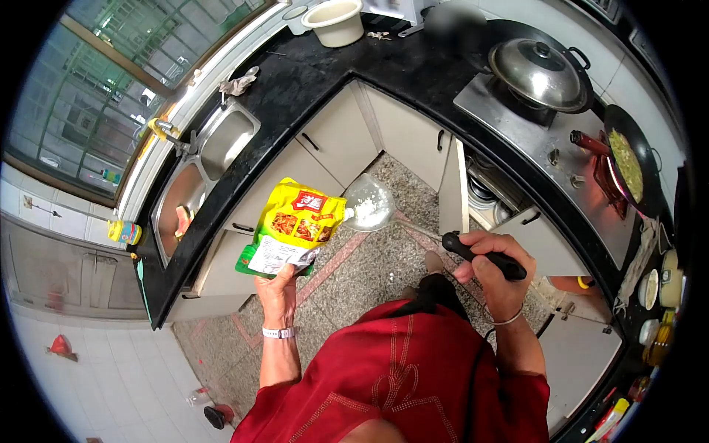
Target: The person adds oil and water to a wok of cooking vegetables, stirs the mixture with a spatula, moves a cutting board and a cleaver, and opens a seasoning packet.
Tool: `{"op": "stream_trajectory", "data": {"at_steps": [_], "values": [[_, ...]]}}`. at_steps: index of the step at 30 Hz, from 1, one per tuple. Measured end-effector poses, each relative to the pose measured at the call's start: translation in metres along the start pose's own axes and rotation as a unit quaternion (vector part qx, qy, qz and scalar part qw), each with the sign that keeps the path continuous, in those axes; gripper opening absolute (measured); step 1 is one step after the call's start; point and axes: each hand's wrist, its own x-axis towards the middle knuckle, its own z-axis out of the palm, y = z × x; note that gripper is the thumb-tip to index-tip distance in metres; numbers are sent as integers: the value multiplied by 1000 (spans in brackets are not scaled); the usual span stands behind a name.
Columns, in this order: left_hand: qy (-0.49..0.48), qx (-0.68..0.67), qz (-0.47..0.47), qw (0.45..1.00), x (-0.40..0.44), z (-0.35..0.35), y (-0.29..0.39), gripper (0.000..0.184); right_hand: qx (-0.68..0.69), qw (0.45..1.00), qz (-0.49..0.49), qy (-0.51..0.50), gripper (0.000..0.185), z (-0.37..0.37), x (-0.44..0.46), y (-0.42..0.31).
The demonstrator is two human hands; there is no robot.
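My left hand [278, 294] grips the lower end of a yellow and green seasoning pouch [297, 214], with food pictures and a white label on its front. The pouch's spout points right, at the rim of a metal ladle [367, 209]. White granules [371, 202] lie in the ladle's bowl. My right hand [496, 267] is closed around the ladle's black handle [484, 256]. Both things are held in the air above the floor, in front of my body.
A frying pan [629, 159] with yellowish-green food sits on the stove [539, 140] at right. Beside it stands a wok with a domed lid [541, 70]. At left is a double sink [227, 144]. A cabinet door [453, 188] stands ajar. A cream basin [332, 22] rests at the back.
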Motion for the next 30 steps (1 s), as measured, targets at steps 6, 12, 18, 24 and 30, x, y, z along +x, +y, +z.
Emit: {"op": "stream_trajectory", "data": {"at_steps": [6,12,18,24,30], "values": [[-13,16,21,1000,-1,7,1,54,-2,1000,2,2,12,-6,-5,-2],[-11,21,2,1000,-4,9,2,54,-2,1000,6,11,12,-9,-12,-6],[-29,16,5,999,-8,14,2,52,-2,1000,-7,12,12,-12,-19,-9],[-49,-13,-7,999,-13,23,4,52,4,999,-10,31,11,-16,-32,-12],[-44,-62,-51,996,-17,22,-15,58,11,999,-8,51,10,-28,-43,-16]]}}
